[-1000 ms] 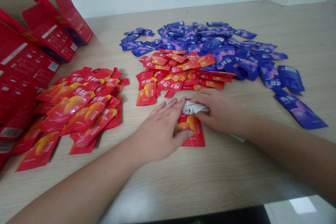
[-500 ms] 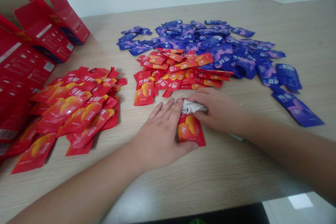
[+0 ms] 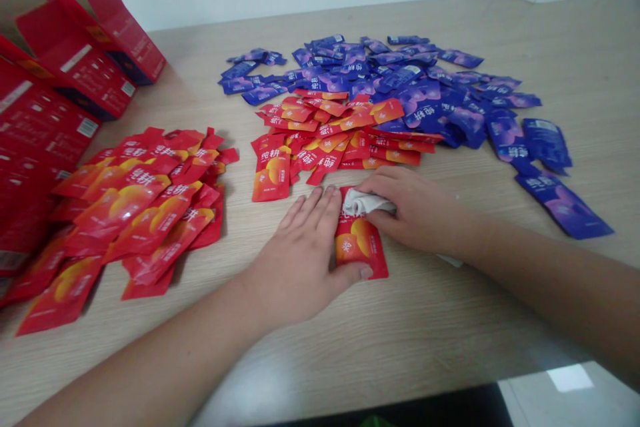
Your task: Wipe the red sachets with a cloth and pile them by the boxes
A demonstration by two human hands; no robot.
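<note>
A red sachet [image 3: 361,245] with an orange fruit print lies flat on the table between my hands. My left hand [image 3: 300,260] rests open and flat at its left side, the thumb over its lower edge. In my right hand [image 3: 413,207] a crumpled white cloth [image 3: 366,203] is pinched, pressed on the sachet's upper part and partly covering its lettering. Just beyond my fingers lies a pile of similar red sachets [image 3: 330,141], one of them separate at the pile's left front.
A larger heap of red sachets [image 3: 145,203] lies at the left, beside red boxes [image 3: 85,73] with raised flaps. Blue-purple sachets [image 3: 420,97] spread across the back, with one [image 3: 563,205] at the right. Behind the wooden table [image 3: 200,73] stands a white wall.
The whole view has shifted slightly. My left hand and the cloth stay nearly in place on the sachet; the cloth sits a touch further left.
</note>
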